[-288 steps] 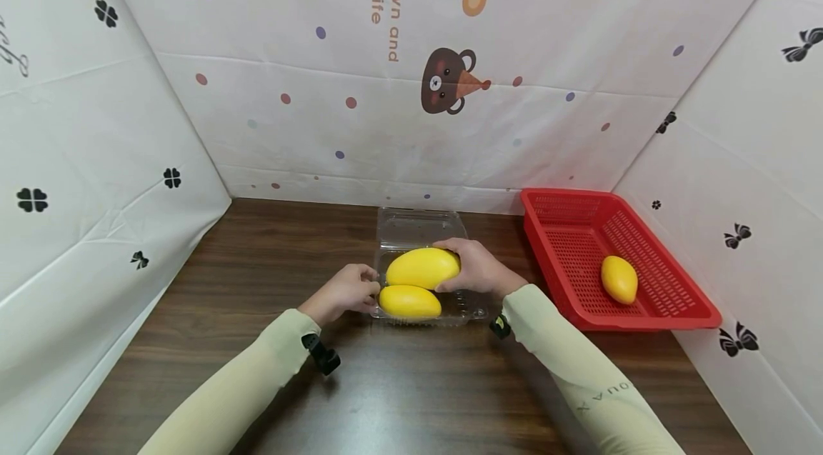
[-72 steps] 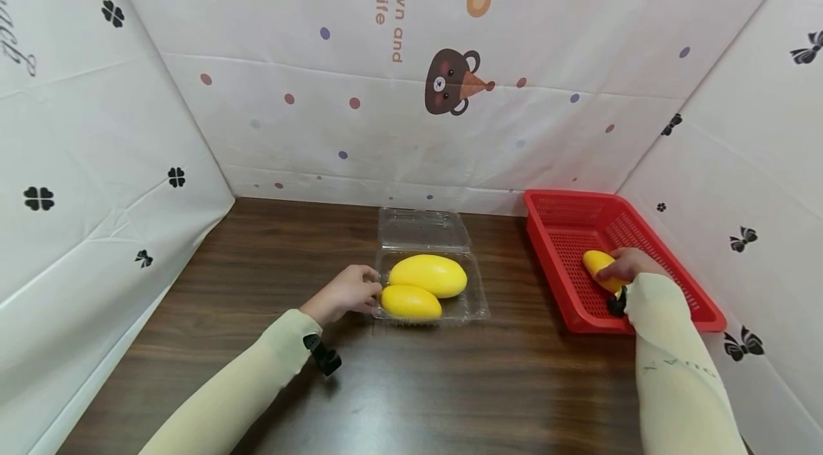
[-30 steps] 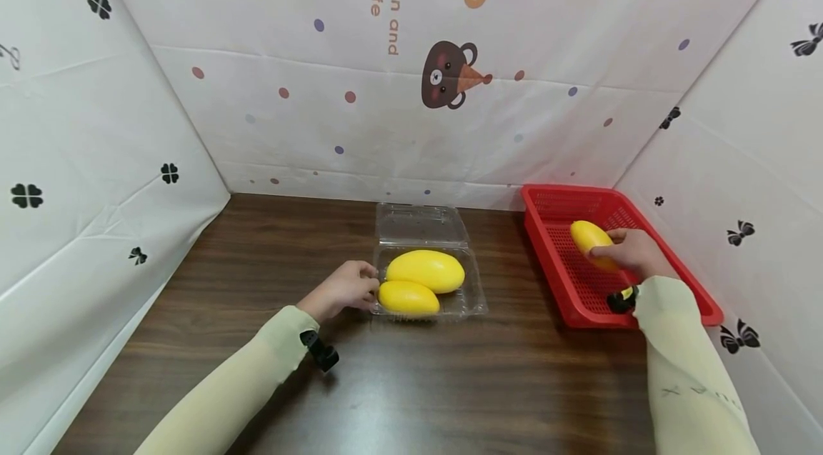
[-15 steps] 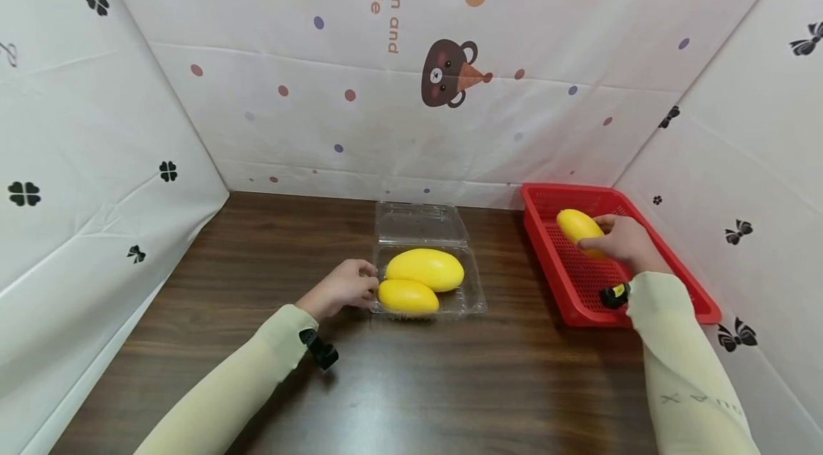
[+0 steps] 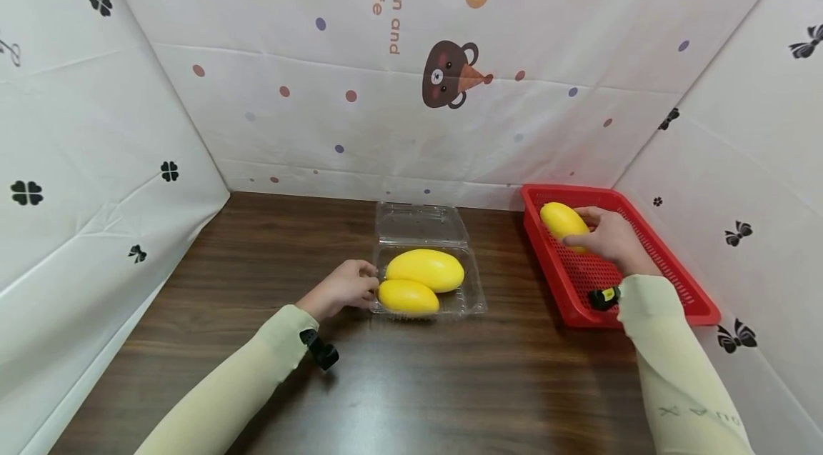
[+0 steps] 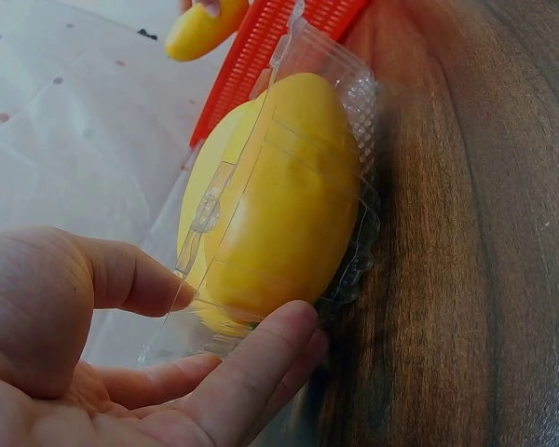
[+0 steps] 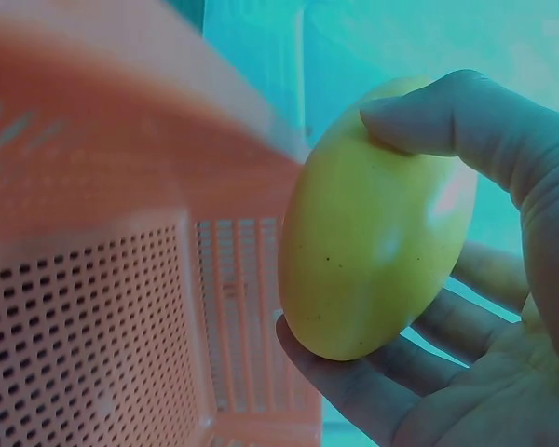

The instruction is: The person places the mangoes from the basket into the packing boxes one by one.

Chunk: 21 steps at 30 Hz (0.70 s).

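My right hand (image 5: 611,235) grips a yellow mango (image 5: 563,221), held up over the left side of the red basket (image 5: 680,291). In the right wrist view the thumb lies across the mango (image 7: 373,242) and the fingers curl beneath it. My left hand (image 5: 345,291) pinches the left edge of a clear plastic clamshell box (image 5: 474,291), thumb at the rim and fingers against the outer wall. Two more mangoes lie side by side inside that box: a larger one (image 5: 426,269) behind and a smaller one (image 5: 408,297) in front.
The box's hinged lid (image 5: 421,224) is folded back toward the rear wall. Printed white cloth (image 5: 289,133) encloses the dark wooden table (image 5: 411,383) at the back and sides. The basket's raised left wall (image 5: 543,258) stands between the held mango and the box.
My right hand has picked the mango up off the basket's floor and carried it upward and left. My left hand and the box stay where they were.
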Tool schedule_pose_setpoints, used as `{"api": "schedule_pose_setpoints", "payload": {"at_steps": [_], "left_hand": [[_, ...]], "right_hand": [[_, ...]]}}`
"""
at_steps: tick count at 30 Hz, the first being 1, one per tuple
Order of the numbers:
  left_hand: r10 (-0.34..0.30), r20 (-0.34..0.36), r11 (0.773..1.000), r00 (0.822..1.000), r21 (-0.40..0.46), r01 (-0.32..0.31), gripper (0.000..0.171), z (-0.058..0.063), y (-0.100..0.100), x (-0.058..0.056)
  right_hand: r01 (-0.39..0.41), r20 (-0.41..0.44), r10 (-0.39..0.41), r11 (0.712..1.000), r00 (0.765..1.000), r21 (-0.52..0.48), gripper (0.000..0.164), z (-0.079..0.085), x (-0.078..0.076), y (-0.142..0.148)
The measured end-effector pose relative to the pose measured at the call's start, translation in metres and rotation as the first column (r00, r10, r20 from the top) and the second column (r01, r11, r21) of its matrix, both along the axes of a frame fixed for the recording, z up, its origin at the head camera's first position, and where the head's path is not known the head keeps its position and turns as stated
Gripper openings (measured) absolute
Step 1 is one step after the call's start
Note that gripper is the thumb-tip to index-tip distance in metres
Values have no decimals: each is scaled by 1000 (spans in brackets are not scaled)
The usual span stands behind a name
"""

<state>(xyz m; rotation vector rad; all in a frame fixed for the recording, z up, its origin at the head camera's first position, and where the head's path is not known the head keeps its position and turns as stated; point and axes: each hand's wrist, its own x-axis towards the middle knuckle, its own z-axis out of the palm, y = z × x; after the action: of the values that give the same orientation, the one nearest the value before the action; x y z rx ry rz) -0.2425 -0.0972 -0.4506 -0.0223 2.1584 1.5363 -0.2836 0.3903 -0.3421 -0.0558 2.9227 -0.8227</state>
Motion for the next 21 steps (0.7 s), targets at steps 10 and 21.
{"api": "schedule_pose_setpoints", "payload": {"at_steps": [10,21], "left_hand": [[1,6,1000,1000,9,-2,44,1,0,0],[-5,6,1000,1000,21,4,44,1,-1,1]], "right_hand": [[-5,-91,3,1000,996,-15,87,3,6,-26],[-35,-126,23,995,992,-93,88,5,15,-56]]}}
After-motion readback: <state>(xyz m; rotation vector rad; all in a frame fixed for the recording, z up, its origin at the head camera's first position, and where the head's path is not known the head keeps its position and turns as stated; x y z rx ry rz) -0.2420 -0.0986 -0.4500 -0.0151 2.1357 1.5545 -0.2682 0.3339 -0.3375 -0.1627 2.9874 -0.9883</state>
